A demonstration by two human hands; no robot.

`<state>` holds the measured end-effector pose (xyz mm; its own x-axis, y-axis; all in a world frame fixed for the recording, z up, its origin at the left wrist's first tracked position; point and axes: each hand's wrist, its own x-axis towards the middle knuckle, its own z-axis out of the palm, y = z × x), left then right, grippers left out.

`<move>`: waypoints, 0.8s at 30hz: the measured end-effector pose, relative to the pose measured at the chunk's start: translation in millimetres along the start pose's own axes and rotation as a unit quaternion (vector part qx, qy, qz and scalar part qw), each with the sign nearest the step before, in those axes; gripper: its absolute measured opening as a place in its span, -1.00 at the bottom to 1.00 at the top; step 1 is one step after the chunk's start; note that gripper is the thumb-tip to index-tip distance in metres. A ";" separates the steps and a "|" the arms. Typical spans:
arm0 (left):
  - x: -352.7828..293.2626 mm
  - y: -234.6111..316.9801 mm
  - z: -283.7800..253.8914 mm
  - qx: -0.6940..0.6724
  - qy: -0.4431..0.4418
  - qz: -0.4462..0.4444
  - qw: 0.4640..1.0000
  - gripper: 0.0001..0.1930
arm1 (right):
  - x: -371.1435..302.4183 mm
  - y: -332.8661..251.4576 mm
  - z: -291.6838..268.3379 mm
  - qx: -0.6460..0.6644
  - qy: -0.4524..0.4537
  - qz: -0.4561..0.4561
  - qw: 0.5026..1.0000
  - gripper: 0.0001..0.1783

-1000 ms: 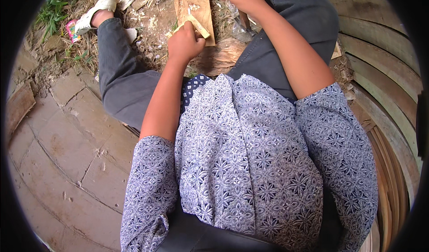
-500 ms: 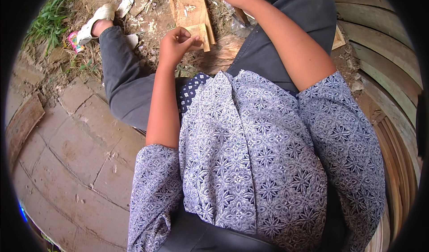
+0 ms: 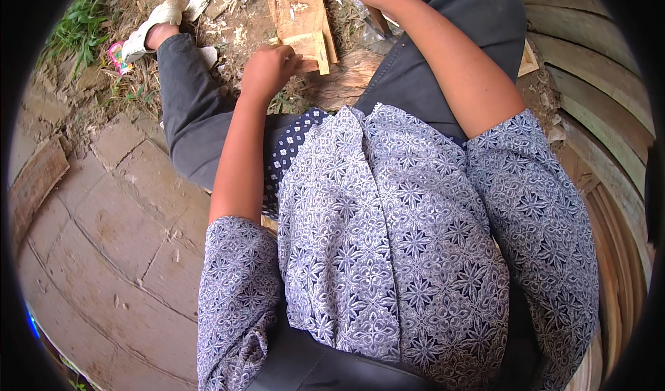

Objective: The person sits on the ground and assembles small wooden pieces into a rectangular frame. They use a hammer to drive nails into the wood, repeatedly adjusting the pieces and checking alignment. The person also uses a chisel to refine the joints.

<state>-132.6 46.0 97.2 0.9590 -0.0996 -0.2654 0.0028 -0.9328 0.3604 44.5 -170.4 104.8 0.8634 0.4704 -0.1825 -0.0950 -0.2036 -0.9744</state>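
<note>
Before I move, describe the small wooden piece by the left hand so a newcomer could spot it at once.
Find the long tan plank, strewn with shavings, at the top of the picture. At its near end, just right of the left hand, is the small wooden piece. Unlike the plank, it is short and shows a pale yellow strip along its right edge.

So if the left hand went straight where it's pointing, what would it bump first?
The left hand would probably meet the small pale wooden piece just ahead; depth is unclear, so they may be touching.
</note>
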 end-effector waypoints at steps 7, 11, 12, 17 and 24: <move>-9.6 4.1 0.3 0.058 0.034 0.116 0.991 -0.76 | 4.0 -2.5 3.4 -0.035 0.026 -0.006 0.999 -0.77; -11.4 -8.1 15.8 -0.033 -0.002 0.108 0.994 -0.84 | 5.5 -4.2 2.5 -0.017 0.009 0.003 1.000 -0.78; -11.5 -6.8 15.3 -0.015 0.003 0.106 0.994 -0.82 | 5.7 -2.7 1.9 -0.015 0.010 0.000 1.000 -0.78; -15.3 2.1 14.5 0.052 0.029 0.084 0.995 -0.78 | 6.3 -1.3 3.0 0.002 0.012 -0.012 1.000 -0.80; -17.8 4.3 14.9 0.029 0.012 0.053 0.998 -0.75 | 2.6 -7.0 2.3 0.020 -0.005 0.027 0.999 -0.82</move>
<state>-153.9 38.5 90.2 0.9594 -0.1911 -0.2074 -0.1145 -0.9360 0.3328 46.3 -165.7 110.8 0.8510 0.4691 -0.2361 -0.1615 -0.1940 -0.9676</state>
